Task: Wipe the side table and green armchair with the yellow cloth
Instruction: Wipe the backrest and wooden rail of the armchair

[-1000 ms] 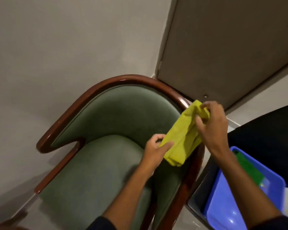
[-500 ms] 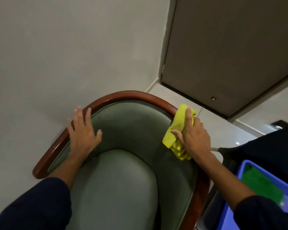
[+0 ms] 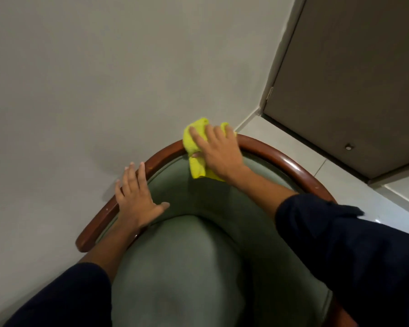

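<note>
Green armchair point(image 3: 175, 267) fills the lower middle of the view, seen from above, its padded seat cushion bulging toward the camera and its curved upholstered back rising behind it. A polished reddish-brown wooden rail point(image 3: 281, 159) runs as an arc along the top of the chair back, from its rounded left end, over the crest and down the right side. To the left of the armchair and behind it stands a plain pale wall point(image 3: 80, 79).

On the left part of the rail lies the left hand point(image 3: 137, 197), flat and spread wide, fingers pointing up toward the wall, thumb stretched out onto the green upholstery just inside the rail. It holds nothing. Its forearm reaches down across the chair's left edge into a dark sleeve point(image 3: 64, 296) at the lower left.

At the crest of the armchair back sits the yellow cloth point(image 3: 195, 147), bunched and folded, draped over the rail so that part bulges above the wood against the wall and part hangs down onto the green upholstery. The right hand point(image 3: 217, 152) presses on top of it, palm down, fingers spread over the cloth, with a thumb tip showing under the fold; whether the cloth is gripped or only pinned I cannot tell for sure. Its forearm crosses the chair back to the right.

Right of the armchair lies a pale tiled floor point(image 3: 305, 147), and beyond it a grey-brown door point(image 3: 352, 79).
</note>
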A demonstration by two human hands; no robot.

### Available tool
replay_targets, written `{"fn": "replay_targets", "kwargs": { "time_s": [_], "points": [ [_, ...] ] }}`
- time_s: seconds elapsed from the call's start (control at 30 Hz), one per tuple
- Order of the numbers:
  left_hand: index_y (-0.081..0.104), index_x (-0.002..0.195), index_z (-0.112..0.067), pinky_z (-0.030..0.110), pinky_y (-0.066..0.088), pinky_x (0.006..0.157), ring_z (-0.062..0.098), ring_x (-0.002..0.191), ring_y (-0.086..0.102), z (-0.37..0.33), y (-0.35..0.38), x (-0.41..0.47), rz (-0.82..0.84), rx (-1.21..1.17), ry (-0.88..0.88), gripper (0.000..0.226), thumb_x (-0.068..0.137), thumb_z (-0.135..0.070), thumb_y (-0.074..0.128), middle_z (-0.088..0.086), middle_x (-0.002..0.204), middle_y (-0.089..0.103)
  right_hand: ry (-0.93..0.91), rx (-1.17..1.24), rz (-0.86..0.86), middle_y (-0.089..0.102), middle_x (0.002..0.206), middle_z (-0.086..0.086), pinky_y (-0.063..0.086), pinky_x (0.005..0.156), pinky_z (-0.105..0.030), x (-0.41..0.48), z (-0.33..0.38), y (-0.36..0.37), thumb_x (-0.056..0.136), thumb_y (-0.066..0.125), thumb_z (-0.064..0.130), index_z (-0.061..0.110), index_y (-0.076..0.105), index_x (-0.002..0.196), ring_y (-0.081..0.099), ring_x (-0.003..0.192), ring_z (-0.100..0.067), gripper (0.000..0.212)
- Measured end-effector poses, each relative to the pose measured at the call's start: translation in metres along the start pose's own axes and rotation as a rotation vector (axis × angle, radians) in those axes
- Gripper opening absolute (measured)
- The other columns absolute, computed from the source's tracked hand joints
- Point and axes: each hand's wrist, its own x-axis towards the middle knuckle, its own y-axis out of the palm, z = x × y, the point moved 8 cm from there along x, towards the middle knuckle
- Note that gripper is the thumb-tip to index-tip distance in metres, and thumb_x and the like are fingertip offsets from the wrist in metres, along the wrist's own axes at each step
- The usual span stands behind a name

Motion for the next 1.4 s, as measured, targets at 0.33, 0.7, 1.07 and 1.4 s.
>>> {"fn": "replay_targets", "kwargs": {
  "time_s": [0.33,0.7,1.07,1.4],
  "points": [
    [0.002,0.156,-0.014,0.059,0.014,0.117,0.037,0.152,0.008,0.004,0.001,0.003,-0.046,-0.03,0.033,0.133,0.06,-0.062,0.081,0.019,0.165,0.007,-0.21,0.057,0.015,0.025,0.16,-0.012,0.018,0.121,-0.049,-0.076,0.017,0.03,0.088,0.046,0.011,0.024,0.022,0.152,0.028,0.146,-0.029,0.07],
    [-0.008,0.156,-0.019,0.056,0.015,0.123,0.035,0.153,-0.002,-0.02,-0.022,-0.067,0.08,0.023,0.087,0.111,0.08,-0.046,0.069,0.018,0.166,-0.003,0.719,0.452,0.139,0.056,0.138,-0.017,0.039,0.11,-0.046,-0.291,-0.047,-0.041,0.09,0.057,0.014,0.01,0.04,0.144,0.054,0.125,-0.033,0.057],
    [0.075,0.101,-0.025,0.035,0.048,0.087,0.013,0.103,0.067,-0.147,-0.073,-0.309,0.631,-1.316,-0.108,0.054,0.079,-0.07,0.056,-0.011,0.101,0.076,0.944,1.835,-0.023,0.063,0.127,-0.023,0.047,0.102,-0.057,-0.379,0.053,-0.112,0.103,0.039,0.029,0.007,0.049,0.134,0.062,0.115,-0.039,0.039],
    [0.06,0.086,-0.008,0.041,0.052,0.075,0.017,0.073,0.055,-0.29,-0.134,-0.409,0.421,-0.915,0.396,0.027,0.081,-0.032,0.07,0.005,0.077,0.061,1.206,1.986,-0.119,0.053,0.14,-0.004,0.04,0.108,-0.052,-0.55,-0.004,-0.121,0.09,0.052,0.054,0.024,0.045,0.136,0.047,0.13,-0.025,0.056]
  ]
}}
